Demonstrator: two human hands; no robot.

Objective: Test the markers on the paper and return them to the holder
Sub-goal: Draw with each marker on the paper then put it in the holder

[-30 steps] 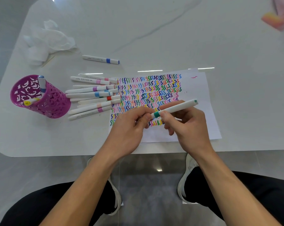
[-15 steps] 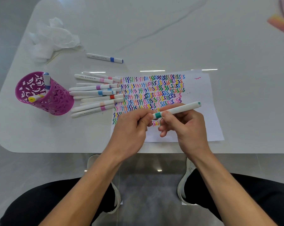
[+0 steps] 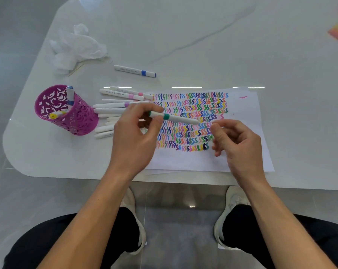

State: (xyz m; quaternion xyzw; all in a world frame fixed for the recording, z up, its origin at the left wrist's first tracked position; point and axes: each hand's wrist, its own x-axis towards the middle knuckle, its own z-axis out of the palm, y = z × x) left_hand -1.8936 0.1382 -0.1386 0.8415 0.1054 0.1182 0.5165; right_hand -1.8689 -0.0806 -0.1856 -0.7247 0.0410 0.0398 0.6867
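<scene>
Green-banded marker sits in the grip of the left hand, pinched near one end over the paper; the right hand hangs loose, holding nothing. It should swing to nine o'clock, tip upright and drop into the purple holder, lifted high over the loose markers lying between on the bench.

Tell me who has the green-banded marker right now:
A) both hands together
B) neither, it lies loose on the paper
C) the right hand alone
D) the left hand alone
D: the left hand pinches the green-banded marker near its banded end, while the right hand is apart from it over the paper, fingers loosely curled and holding nothing.
</scene>
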